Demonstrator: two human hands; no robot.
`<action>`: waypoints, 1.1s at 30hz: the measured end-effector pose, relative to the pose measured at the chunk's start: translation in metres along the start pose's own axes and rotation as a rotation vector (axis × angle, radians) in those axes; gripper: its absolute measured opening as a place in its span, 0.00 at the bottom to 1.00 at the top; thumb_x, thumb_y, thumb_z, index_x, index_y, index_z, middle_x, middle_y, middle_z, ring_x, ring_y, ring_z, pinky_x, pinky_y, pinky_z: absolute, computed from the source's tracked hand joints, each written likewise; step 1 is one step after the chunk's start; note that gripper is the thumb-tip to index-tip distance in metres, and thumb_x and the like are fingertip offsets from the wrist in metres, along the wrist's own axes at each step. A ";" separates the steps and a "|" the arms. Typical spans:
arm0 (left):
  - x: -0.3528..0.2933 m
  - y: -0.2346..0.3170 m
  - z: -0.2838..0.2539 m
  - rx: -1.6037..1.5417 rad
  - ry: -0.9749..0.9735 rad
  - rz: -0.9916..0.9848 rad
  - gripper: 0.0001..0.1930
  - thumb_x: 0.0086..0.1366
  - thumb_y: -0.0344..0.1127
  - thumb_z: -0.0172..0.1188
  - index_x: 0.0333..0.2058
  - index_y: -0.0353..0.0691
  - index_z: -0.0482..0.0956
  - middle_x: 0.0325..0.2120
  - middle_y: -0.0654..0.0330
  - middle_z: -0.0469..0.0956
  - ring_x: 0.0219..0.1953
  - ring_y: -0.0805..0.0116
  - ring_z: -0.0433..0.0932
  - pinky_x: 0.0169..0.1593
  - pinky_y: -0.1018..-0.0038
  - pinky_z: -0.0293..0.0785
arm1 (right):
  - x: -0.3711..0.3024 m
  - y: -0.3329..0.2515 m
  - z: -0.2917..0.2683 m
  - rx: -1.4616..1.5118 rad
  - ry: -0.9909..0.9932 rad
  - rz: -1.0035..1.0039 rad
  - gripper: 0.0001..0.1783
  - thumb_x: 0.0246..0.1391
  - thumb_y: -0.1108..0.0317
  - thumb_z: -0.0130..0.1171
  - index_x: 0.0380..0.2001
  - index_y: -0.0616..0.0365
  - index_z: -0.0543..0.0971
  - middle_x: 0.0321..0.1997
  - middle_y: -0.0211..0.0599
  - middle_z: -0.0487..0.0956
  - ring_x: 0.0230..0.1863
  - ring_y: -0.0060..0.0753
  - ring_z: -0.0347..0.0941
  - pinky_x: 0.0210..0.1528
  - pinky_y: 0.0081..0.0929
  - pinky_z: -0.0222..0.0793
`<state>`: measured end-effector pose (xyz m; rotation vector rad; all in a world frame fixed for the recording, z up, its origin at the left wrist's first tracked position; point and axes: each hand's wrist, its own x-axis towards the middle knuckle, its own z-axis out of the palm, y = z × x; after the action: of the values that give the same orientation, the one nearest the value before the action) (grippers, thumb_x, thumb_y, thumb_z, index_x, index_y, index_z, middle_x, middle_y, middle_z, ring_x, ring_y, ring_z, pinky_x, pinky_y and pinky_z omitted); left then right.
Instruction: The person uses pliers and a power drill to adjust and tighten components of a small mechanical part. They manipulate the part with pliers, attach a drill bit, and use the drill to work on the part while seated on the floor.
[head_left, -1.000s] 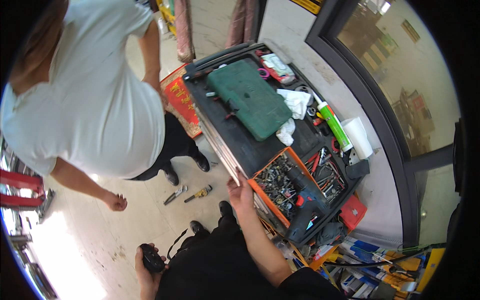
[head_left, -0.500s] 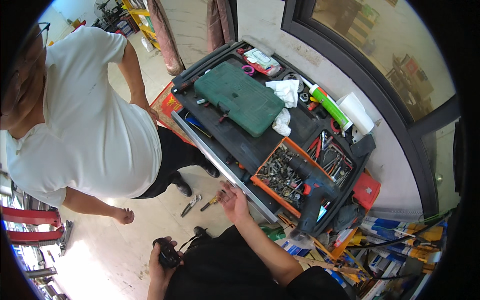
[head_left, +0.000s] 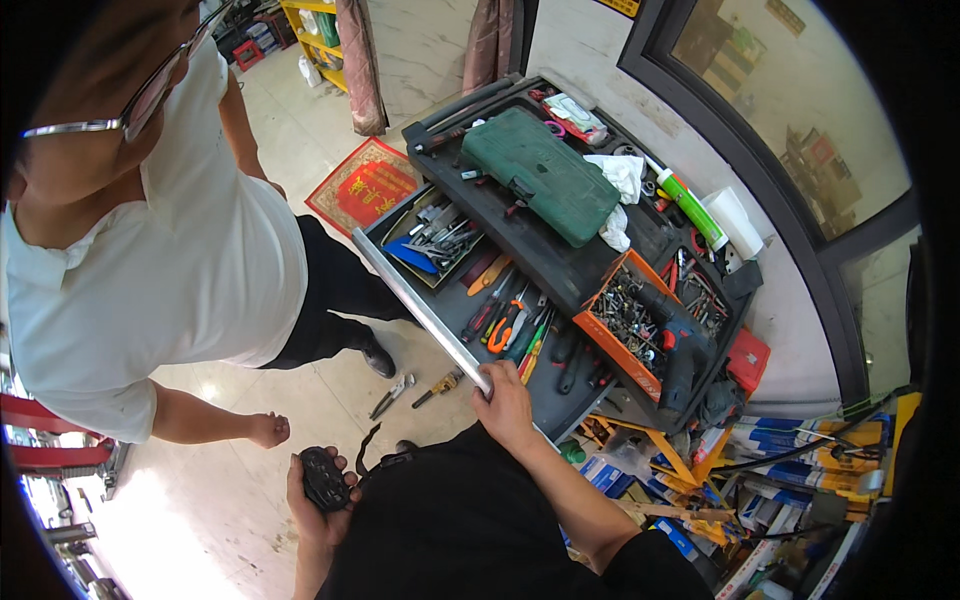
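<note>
My left hand [head_left: 313,525] is closed round a small black rounded device [head_left: 325,478]; its exact kind is unclear. A dark strap [head_left: 367,450] shows beside it. The fingers of my right hand [head_left: 507,408] are hooked over the silver front edge of a tool chest drawer [head_left: 425,315], which is pulled out. Inside lie pliers with orange handles [head_left: 507,327], several screwdrivers [head_left: 480,318] and a tray of metal pieces [head_left: 445,240] with a blue item at its corner.
On the chest top are a green case [head_left: 540,175], an orange box of bolts [head_left: 625,310], a cordless drill [head_left: 685,350] and a green tube [head_left: 692,210]. A person in a white shirt [head_left: 200,240] stands at the left. Two tools [head_left: 438,387] lie on the floor.
My right hand has gone from open fingers beside the drawer to gripping its edge. The drawer has come out, baring its tools. My left hand still holds the black device. The view has shifted.
</note>
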<state>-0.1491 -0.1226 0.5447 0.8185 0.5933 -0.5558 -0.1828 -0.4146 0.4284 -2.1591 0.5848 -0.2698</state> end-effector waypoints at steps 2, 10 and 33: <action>0.003 0.003 -0.005 -0.039 -0.093 -0.028 0.29 0.70 0.60 0.43 0.46 0.36 0.73 0.34 0.56 0.77 0.33 0.59 0.78 0.31 0.65 0.73 | -0.003 -0.001 0.002 0.017 -0.015 -0.041 0.17 0.48 0.71 0.62 0.43 0.60 0.77 0.43 0.47 0.74 0.38 0.53 0.77 0.41 0.45 0.74; 0.007 0.005 0.004 -0.083 -0.355 -0.094 0.34 0.69 0.63 0.40 0.48 0.32 0.73 0.57 0.42 0.71 0.60 0.47 0.68 0.63 0.54 0.63 | 0.002 0.033 -0.014 -0.097 0.197 0.031 0.13 0.53 0.68 0.60 0.41 0.63 0.79 0.34 0.51 0.80 0.34 0.53 0.78 0.38 0.44 0.74; -0.089 0.008 -0.021 -0.651 -0.610 0.064 0.41 0.69 0.68 0.31 0.60 0.34 0.65 0.62 0.38 0.64 0.51 0.47 0.76 0.52 0.59 0.73 | 0.034 -0.094 -0.068 0.277 -0.260 0.011 0.09 0.63 0.70 0.56 0.38 0.66 0.79 0.23 0.28 0.74 0.17 0.14 0.65 0.18 0.15 0.56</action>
<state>-0.2120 -0.0812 0.5976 0.0325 0.1541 -0.4785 -0.1501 -0.4298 0.5439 -1.8840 0.3859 -0.0563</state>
